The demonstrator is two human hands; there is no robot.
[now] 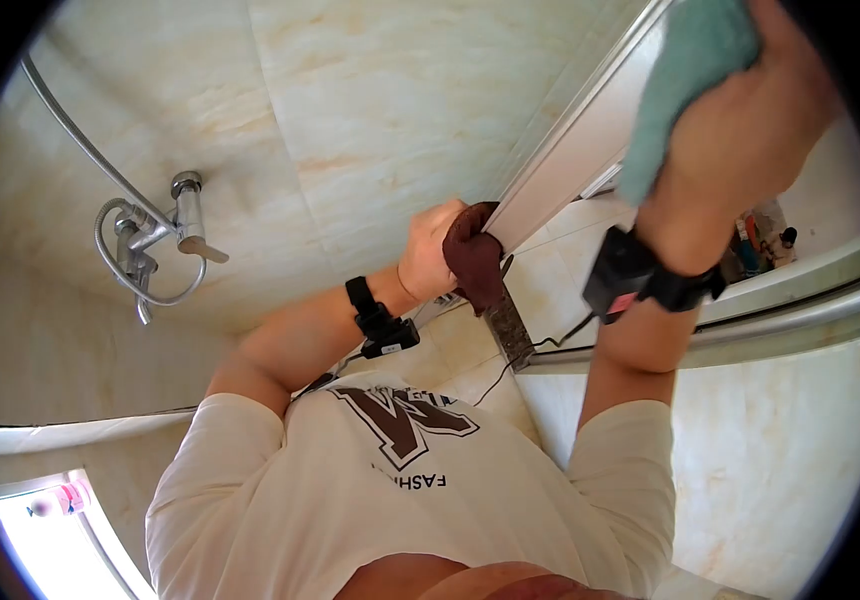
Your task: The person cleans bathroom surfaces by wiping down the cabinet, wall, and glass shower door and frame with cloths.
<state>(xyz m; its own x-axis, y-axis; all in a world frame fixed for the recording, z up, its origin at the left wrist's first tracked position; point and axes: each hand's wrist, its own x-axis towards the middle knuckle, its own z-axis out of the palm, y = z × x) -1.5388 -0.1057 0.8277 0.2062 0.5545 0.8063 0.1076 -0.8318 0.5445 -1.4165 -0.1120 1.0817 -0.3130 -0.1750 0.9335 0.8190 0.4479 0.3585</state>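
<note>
My left hand (pixel 428 248) is closed around a maroon cloth (pixel 474 258) at the lower end of a pale, metal-edged door frame (pixel 565 160). The cloth wraps that end and hangs down in a loose fold. Raised at the upper right, my right hand (pixel 755 125) has a green cloth (pixel 690 80) beneath its palm, against the glass beside the frame. Its fingertips run past the edge of the view and are partly blurred. Black straps with small boxes sit on both wrists.
A chrome shower mixer (pixel 190 215) with a hose is mounted on the marbled tile wall (pixel 350 120) at left. A curved metal rail (pixel 790 315) runs along the right. Thin black cables hang near my arms. A bright window (pixel 60 540) is at lower left.
</note>
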